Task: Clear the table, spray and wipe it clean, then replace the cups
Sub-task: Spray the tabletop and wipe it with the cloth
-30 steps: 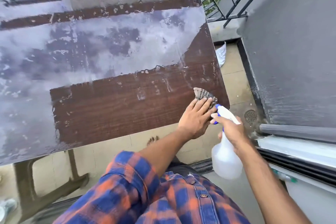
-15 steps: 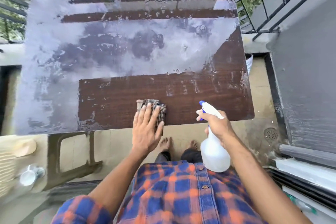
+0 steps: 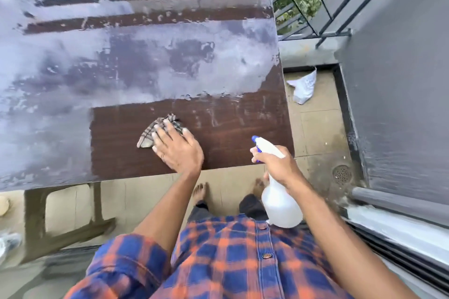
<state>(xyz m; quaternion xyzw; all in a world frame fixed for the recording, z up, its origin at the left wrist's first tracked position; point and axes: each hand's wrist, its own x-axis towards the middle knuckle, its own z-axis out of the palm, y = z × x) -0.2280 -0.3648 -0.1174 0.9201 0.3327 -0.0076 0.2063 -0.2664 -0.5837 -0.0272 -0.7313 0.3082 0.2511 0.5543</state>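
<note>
A brown wood-grain table (image 3: 230,133) fills the upper view; most of its top is wet and shiny, with a dry dark patch near the front right. My left hand (image 3: 178,149) lies flat on a striped grey cloth (image 3: 155,132), pressing it onto the dry patch near the front edge. My right hand (image 3: 277,165) grips the neck of a white spray bottle (image 3: 279,198) with a blue nozzle, held off the table's front right corner, nozzle pointing left. No cups stand on the table.
A metal railing (image 3: 313,14) with greenery behind runs along the far side. A grey wall (image 3: 401,80) stands at the right, with a floor drain (image 3: 342,174) and a white bag (image 3: 303,86) on the tiles. Blurred items (image 3: 8,243) lie on the floor at left.
My left hand has slid the cloth leftward along the front of the table from the right corner and now sits slightly farther in from the edge. The right hand keeps the bottle.
</note>
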